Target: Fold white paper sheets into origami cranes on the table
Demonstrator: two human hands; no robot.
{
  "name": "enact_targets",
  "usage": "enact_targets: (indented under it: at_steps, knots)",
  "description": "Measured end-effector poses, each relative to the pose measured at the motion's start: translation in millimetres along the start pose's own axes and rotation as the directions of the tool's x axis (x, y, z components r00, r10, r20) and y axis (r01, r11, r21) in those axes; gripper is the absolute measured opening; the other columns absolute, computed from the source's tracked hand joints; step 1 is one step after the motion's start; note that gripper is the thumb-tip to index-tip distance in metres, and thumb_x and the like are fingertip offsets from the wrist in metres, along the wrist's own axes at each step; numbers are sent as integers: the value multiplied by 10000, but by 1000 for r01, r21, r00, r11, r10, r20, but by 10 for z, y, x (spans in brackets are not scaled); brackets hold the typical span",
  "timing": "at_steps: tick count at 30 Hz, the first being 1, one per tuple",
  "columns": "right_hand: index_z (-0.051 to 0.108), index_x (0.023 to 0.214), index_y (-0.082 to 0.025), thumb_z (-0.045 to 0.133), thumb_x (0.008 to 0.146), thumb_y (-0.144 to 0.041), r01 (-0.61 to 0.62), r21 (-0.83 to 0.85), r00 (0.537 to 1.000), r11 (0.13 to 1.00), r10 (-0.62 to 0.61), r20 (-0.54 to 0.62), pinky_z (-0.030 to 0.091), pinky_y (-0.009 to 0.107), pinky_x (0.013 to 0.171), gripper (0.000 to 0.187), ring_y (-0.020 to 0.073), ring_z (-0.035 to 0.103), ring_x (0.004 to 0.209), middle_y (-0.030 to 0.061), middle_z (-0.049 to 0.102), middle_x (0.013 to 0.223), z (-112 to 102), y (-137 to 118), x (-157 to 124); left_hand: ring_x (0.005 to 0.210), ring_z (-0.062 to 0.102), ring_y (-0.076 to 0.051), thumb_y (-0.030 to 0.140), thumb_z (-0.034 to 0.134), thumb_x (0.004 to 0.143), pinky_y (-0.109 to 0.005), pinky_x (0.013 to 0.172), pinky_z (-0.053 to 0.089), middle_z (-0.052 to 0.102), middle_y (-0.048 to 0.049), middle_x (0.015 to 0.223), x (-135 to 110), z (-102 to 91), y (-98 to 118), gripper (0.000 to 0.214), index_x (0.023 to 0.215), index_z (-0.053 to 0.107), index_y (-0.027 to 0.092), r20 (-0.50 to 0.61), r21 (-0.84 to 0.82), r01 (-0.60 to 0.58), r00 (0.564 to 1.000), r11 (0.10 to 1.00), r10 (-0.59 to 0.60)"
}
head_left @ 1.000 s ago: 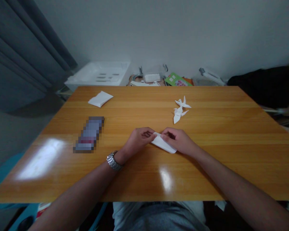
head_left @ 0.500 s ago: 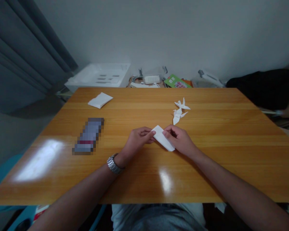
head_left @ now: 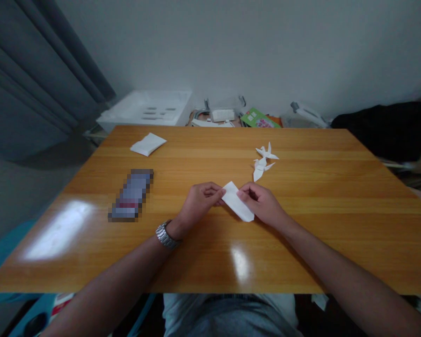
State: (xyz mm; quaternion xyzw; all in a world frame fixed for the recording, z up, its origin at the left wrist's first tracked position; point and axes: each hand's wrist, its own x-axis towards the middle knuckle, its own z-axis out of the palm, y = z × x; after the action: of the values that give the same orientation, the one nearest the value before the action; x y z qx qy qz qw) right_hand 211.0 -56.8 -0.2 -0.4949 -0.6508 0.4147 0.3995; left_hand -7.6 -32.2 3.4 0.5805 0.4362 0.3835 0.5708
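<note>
A folded piece of white paper (head_left: 237,204) is held slanting above the table, between my two hands. My left hand (head_left: 202,200), with a metal watch on its wrist, pinches the paper's upper left edge between thumb and fingers. On the other side my right hand (head_left: 258,202) grips the right edge, its thumb lying on top of the paper. Some fingertips of both hands are hidden behind the sheet. Just beyond the right hand lie two white paper cranes, a nearer crane (head_left: 261,167) and a farther crane (head_left: 267,152), close together.
On the wooden table (head_left: 337,187), a stack of white paper (head_left: 148,144) lies at the far left, with a pixelated phone (head_left: 132,194) nearer. Behind the table are a white foam tray (head_left: 147,105), a green booklet (head_left: 257,118) and a black cloth (head_left: 379,131).
Both hands keep their grip on the folded paper, which has turned very slightly. The whole view has shifted a little; the table things lie as before.
</note>
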Motion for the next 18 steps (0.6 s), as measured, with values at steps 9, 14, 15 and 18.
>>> enact_targets:
  at_steps: [9,14,15,18]
  knots:
    - [613,855,-200,598,968,-435,-56,14,996,998,55,73,374,253,557,261,131,495,620,-14,587,726,43,18,-16,748,661,-143,406,645,939,-224,663,510,722,-47,835,-7,32,-27,269,909,688,142,-31,207,-164,984,964,174]
    - [616,864,-200,588,975,-453,-48,37,995,998,45,94,391,258,593,278,139,523,658,-9,601,748,44,26,-7,742,667,-145,392,651,948,-216,640,480,739,-38,827,-29,-6,28,256,926,727,148,32,297,-156,988,942,154]
    - [616,862,-201,586,977,-454,-40,36,995,999,36,91,392,259,598,280,140,525,664,-9,600,748,45,26,-7,745,669,-144,394,653,948,-215,641,479,741,-37,828,-33,-9,34,257,928,734,151,49,308,-164,987,937,156]
    - [608,839,-204,580,983,-449,-21,5,998,1000,21,62,379,260,587,285,135,507,644,-15,590,730,49,17,-9,762,680,-147,400,662,944,-219,661,494,751,-39,842,-37,6,26,256,938,746,158,70,297,-175,984,939,161]
